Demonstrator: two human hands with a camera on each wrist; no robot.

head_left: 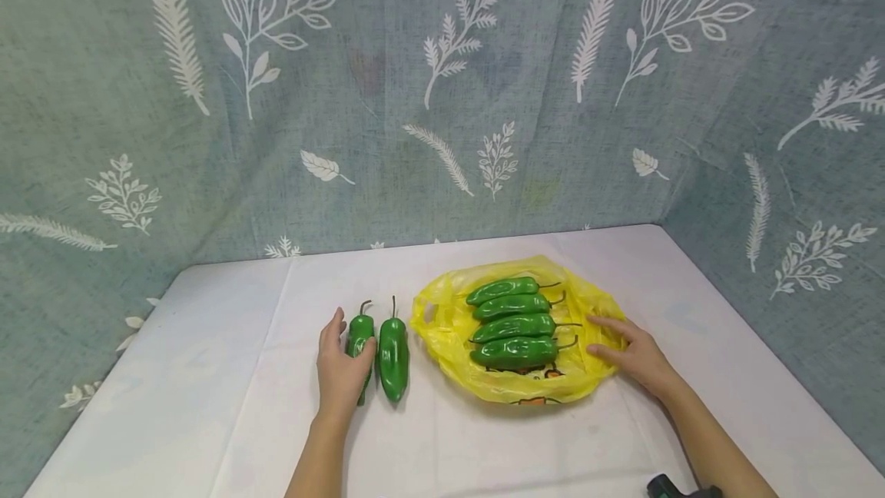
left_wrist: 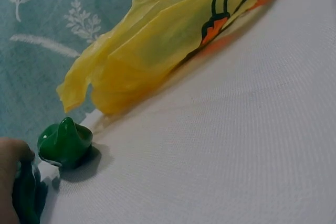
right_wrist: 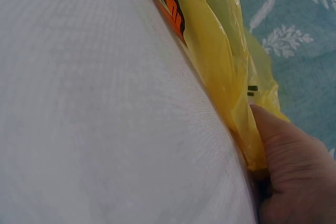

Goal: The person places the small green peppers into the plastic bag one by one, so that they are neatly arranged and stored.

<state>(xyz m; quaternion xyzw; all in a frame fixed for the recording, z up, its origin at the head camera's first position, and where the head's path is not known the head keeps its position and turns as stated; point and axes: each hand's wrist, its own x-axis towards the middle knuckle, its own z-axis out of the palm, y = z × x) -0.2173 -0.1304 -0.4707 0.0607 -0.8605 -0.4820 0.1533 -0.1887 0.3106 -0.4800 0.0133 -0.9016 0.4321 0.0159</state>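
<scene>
My left hand (head_left: pixel 340 375) is at the left one of two green chili peppers on the white cloth. Its thumb lies across that pepper (head_left: pixel 359 327), with the fingers along the other side. Just to the right lies the second green chili pepper (head_left: pixel 393 360), stem pointing away; its tip end (left_wrist: pixel 65 142) shows in the left wrist view. An opened yellow plastic bag (head_left: pixel 442 344) spreads further right, and several green peppers (head_left: pixel 517 327) lie side by side in it. My right hand (head_left: pixel 639 356) holds the bag's right edge, thumb (right_wrist: pixel 278 129) against the plastic.
A white cloth (head_left: pixel 498 452) covers the table. Blue-green fabric (head_left: pixel 387 98) with white leaf prints hangs behind it and along both sides. A small dark object (head_left: pixel 665 486) shows at the bottom edge, beside the right forearm.
</scene>
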